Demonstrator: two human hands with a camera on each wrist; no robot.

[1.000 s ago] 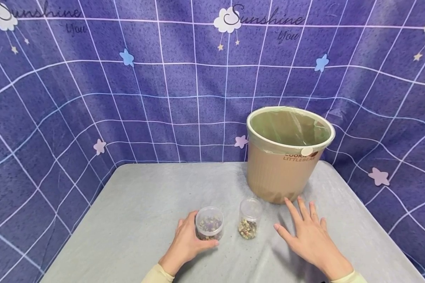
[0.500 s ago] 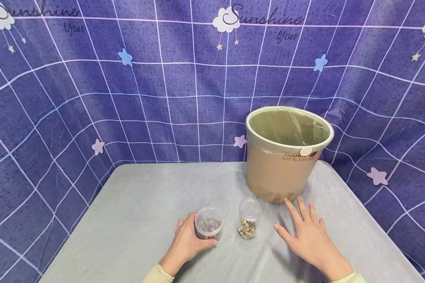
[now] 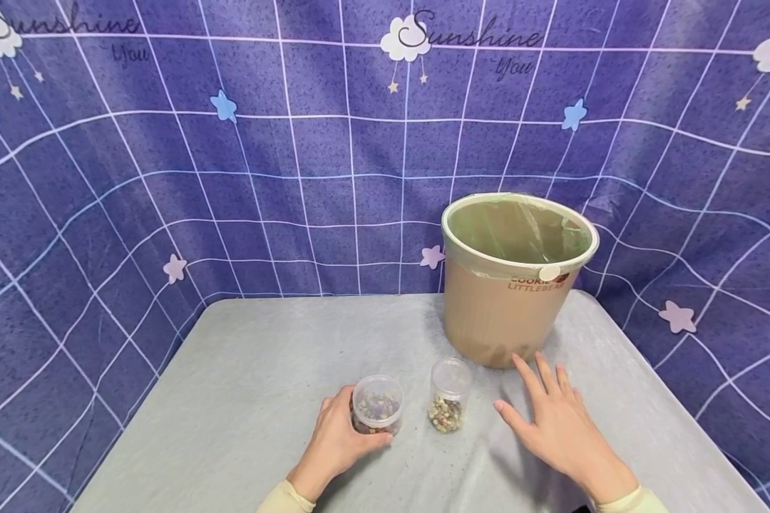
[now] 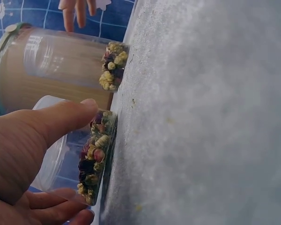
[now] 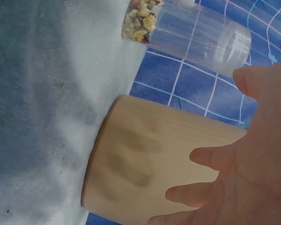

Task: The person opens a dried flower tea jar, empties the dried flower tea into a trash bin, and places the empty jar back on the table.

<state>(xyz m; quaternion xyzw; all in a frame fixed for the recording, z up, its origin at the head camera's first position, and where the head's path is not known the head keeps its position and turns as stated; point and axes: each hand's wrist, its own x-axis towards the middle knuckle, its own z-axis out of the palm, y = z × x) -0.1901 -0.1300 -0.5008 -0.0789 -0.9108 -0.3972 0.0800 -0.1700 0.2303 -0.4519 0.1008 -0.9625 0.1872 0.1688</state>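
Observation:
My left hand (image 3: 335, 440) grips a short clear plastic jar (image 3: 377, 400) from its left side, thumb across the front and fingers behind. A translucent lid tops that jar, and dried flower tea (image 4: 96, 154) fills its lower part. Just right of it stands a taller clear jar (image 3: 450, 388), upright and capped, with dried flower buds (image 5: 140, 21) at its bottom. My right hand (image 3: 561, 434) is spread, palm down, holding nothing. Its fingers point toward the base of the beige bin, and its thumb is on the side toward the tall jar.
A beige waste bin (image 3: 503, 313) with a white rim and a green liner bag stands at the table's back right. A grey cloth covers the table (image 3: 269, 356). Behind and on both sides hangs a blue-purple gridded curtain (image 3: 321, 157) with stars and clouds.
The head view has turned very slightly to the right. Both hands, the two jars and the bin keep their places.

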